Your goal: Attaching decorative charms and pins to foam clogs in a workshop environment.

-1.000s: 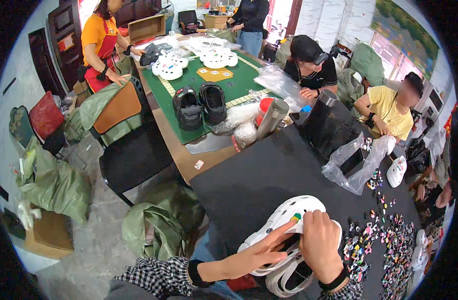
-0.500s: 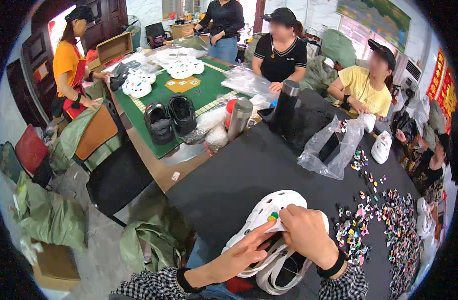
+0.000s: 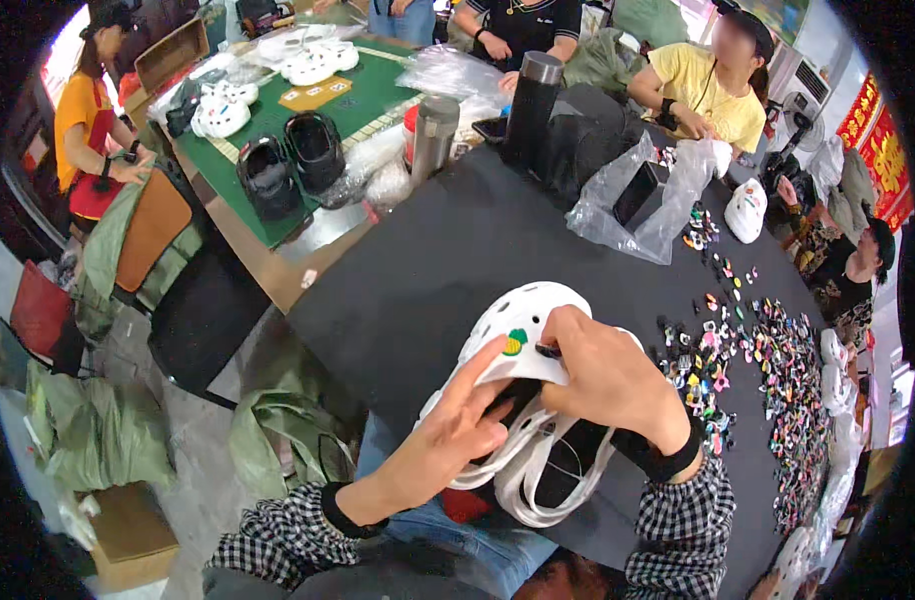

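A pair of white clogs with holes in the toes sits at the table's near edge, straps toward me. A green and yellow pineapple-like charm is on the front clog's upper. My left hand grips that clog's side, index fingertip against the charm's edge. My right hand is closed over the upper, fingers on top and thumb at the opening. By its fingertips shows a small dark piece, too hidden to name.
Loose colourful shoe charms are heaped on the black tabletop at right. Beyond lie a clear plastic bag, a black bottle and another white clog. Several people stand or sit around the green table.
The view has tilted down, so the scene sits higher. My right fingers have moved off the charm, showing more of it, and a dark piece now appears by them.
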`<state>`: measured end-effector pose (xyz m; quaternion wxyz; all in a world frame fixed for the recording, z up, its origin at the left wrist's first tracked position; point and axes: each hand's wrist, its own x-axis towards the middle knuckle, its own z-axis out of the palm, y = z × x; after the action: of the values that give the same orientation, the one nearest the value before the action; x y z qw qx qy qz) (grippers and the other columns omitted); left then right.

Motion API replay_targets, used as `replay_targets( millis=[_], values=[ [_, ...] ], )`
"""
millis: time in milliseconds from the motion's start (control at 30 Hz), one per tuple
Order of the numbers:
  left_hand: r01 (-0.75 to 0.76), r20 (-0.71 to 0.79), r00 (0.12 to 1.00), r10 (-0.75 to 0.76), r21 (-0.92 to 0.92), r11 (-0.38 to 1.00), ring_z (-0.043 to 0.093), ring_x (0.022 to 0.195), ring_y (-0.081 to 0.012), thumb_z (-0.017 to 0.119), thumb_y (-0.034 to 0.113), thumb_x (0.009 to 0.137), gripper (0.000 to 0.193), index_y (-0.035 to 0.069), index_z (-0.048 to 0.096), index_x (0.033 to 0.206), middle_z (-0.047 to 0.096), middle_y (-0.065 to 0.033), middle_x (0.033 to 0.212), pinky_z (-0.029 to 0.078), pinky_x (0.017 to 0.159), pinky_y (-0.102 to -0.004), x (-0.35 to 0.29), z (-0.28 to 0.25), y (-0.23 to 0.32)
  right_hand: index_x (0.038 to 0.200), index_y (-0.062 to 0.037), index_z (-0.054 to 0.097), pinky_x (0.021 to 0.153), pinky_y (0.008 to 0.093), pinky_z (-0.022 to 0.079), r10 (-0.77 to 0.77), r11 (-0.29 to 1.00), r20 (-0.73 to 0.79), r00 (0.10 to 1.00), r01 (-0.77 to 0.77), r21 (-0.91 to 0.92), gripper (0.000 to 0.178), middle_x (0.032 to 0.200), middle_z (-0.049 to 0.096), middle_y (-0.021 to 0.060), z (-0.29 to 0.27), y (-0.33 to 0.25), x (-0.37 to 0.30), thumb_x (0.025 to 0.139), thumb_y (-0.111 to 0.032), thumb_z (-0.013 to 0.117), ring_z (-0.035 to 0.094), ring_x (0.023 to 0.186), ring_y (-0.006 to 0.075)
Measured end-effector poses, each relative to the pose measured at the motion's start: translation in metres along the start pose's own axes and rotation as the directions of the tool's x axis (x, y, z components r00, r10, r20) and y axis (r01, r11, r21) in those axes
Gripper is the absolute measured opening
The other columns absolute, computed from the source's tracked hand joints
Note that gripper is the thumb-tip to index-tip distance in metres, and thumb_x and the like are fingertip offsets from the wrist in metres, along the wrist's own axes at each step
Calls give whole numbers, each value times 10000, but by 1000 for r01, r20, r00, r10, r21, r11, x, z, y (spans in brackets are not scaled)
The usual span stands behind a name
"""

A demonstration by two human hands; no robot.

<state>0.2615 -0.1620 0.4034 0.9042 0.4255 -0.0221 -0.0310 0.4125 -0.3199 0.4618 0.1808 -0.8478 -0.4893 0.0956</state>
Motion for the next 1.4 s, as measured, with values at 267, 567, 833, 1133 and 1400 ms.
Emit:
replay_targets(
  millis=[267, 567, 833, 1133, 1400],
  values=[
    [-31, 17, 999, 35, -159, 987, 223, 1486, -260, 484, -21, 948, 817, 136, 16, 1600, 220, -177, 1592, 155, 1218, -412, 7, 3, 6, 1123, 29, 534, 743, 405, 523, 78, 975, -62, 995, -63, 213, 450, 1006, 583, 196, -4, -5, -5, 834, -255, 731, 643, 823, 330],
    [19, -94, 994, -58, -368, 930, 345, 1427, -312, 544, 140, 945, 820, 184, 51, 1600, 320, -153, 1553, 224, 1201, -497, 28, 7, -6, 1001, 38, 626, 677, 377, 533, 126, 916, -185, 975, -43, 399, 170, 881, 671, 185, 4, 10, 5, 873, -68, 659, 682, 743, 300],
    [-45, -111, 994, 8, -335, 941, 381, 1403, -309, 547, 155, 931, 812, 174, 84, 1598, 382, -173, 1507, 224, 1206, -483, 25, 9, -9, 965, 5, 675, 671, 342, 543, 364, 808, -115, 924, -252, 533, 132, 874, 696, 166, 2, 10, -2, 854, -66, 681, 696, 763, 268],
    [-32, -112, 994, -9, -356, 934, 347, 1424, -292, 492, 97, 934, 799, 107, 38, 1592, 296, -169, 1543, 238, 1207, -453, 24, 9, -6, 907, -23, 663, 627, 378, 536, 157, 956, -335, 929, -58, 287, 88, 852, 656, 125, 8, 4, 2, 837, -64, 697, 678, 747, 308],
    [-25, -99, 995, -13, -378, 926, 364, 1414, -283, 466, 78, 954, 755, 119, 60, 1589, 331, -176, 1523, 221, 1220, -453, 23, 7, -9, 831, -65, 575, 551, 406, 525, -32, 982, -369, 929, -39, -184, 77, 794, 562, 88, 14, -13, 3, 787, -66, 638, 649, 716, 290]
  ],
)
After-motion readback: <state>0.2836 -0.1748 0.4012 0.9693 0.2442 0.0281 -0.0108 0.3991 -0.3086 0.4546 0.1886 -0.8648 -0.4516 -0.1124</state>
